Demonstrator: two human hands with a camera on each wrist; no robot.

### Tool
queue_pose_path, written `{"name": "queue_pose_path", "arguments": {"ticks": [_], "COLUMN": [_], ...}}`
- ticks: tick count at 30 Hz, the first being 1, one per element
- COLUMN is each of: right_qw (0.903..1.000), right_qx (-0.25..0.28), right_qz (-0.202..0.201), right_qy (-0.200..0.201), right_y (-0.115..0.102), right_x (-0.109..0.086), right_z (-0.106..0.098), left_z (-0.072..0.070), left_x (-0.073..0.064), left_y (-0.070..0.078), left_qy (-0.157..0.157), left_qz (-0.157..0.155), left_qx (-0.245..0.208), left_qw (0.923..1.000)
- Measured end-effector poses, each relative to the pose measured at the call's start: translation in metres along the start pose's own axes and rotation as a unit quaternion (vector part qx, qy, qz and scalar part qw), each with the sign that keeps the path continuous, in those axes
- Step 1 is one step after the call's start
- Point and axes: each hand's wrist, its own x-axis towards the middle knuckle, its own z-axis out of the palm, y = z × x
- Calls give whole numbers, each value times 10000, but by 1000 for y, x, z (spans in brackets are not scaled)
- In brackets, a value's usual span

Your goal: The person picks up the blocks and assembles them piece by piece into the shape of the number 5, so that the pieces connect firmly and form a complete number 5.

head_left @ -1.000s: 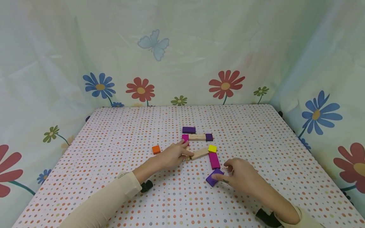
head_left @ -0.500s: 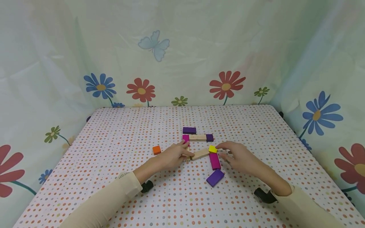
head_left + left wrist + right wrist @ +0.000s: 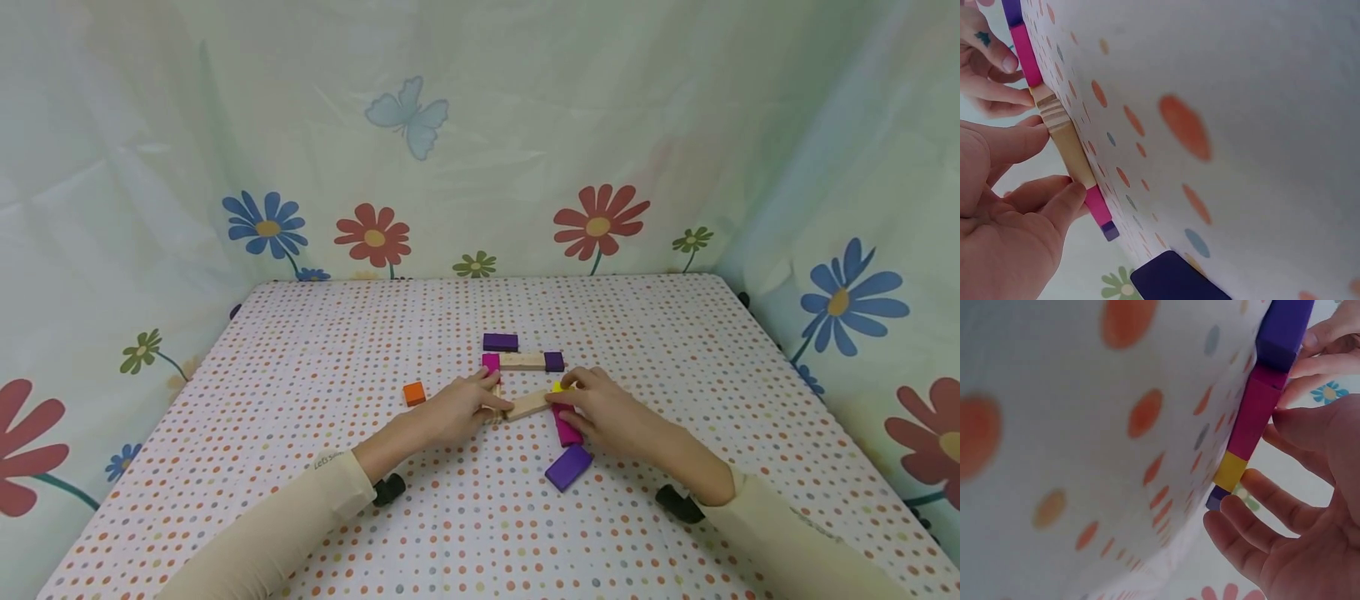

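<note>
Painted and plain wooden blocks lie in a bent line on the table. My left hand (image 3: 459,410) rests its fingertips along a plain block (image 3: 1072,147), at its joint with a pink block (image 3: 491,361); its thumb touches the other end. My right hand (image 3: 611,414) has its index fingertip where a slanting plain block (image 3: 527,406) meets a yellow cube (image 3: 1230,470). Its thumb lies against a magenta block (image 3: 1257,409), and the other fingers extend past the cube. Just below the magenta block, a purple block (image 3: 568,467) sits at an angle.
Behind the left hand, another plain block (image 3: 522,362) runs from the pink block to a small purple cube (image 3: 554,361). A purple block (image 3: 500,342) lies further back. An orange cube (image 3: 414,394) stands left. Patterned curtains (image 3: 525,100) enclose the dotted tablecloth (image 3: 360,333).
My right hand has left the purple block, now turned in line below the magenta one, and moved up and left to the yellow cube. My left hand stays in place.
</note>
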Motion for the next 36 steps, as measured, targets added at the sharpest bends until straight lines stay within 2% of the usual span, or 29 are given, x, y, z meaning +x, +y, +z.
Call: {"name": "queue_pose_path", "arguments": {"ticks": [9, 11, 14, 19, 21, 25, 28, 33, 36], "right_qw": [9999, 9999, 9999, 10000, 10000, 10000, 10000, 10000, 10000], "right_qx": [-54, -64, -50, 32, 37, 50, 37, 4, 12], "right_qz": [-97, -115, -111, -19, 22, 82, 90, 74, 10], "right_qy": [95, 98, 97, 66, 37, -13, -5, 20, 47], "right_y": [3, 3, 3, 2, 2, 2, 3, 3, 3], "right_x": [-2, -2, -3, -3, -3, -3, -2, -1, -1], "right_z": [7, 8, 8, 7, 7, 7, 8, 7, 6], "left_z": [3, 3, 1, -10, -16, -27, -35, -45, -48], "left_x": [1, 1, 1, 7, 12, 23, 34, 53, 62], "left_y": [-1, -2, -4, -14, -19, -28, -36, -51, -57], "left_qy": [18, 53, 270, 936, 1150, 1313, 1302, 1245, 1184], "left_qz": [-12, -68, -10, 61, -72, -355, -615, -1137, -1287], "left_qx": [25, -93, -375, -855, -914, -1048, -1160, -1493, -1671], "left_qw": [10000, 9999, 9989, 9919, 9891, 9851, 9828, 9743, 9703]}}
